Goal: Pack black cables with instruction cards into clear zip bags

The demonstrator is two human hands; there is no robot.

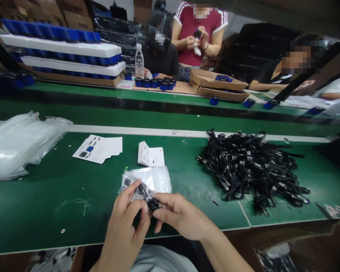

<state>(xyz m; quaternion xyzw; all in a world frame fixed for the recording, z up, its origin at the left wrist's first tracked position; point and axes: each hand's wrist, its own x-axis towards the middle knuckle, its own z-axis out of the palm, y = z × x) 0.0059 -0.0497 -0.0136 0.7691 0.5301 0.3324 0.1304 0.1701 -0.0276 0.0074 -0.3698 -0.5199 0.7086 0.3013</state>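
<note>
My left hand (pixel 130 215) pinches a small clear bag (pixel 132 181) that has a printed leaflet inside. A black cable (pixel 153 204) with metal plugs lies at the bag's mouth, and my right hand (pixel 178 215) grips it there with closed fingers. Beneath the bag, several flat clear bags (pixel 161 179) rest on the green table (pixel 82 226). Just behind them stands a small stack of folded leaflets (pixel 153 155). Flat printed cards (pixel 99 149) are spread to the left of that stack. On the right is a big tangled pile of black cables (pixel 249 166).
Large clear plastic bags (pixel 22 143) lie at the far left. Across a green shelf are blue-and-black round items (pixel 154 83), a water bottle (pixel 139 62), white foam trays (pixel 73 47) and a cardboard box (pixel 221 88). Several people work behind it.
</note>
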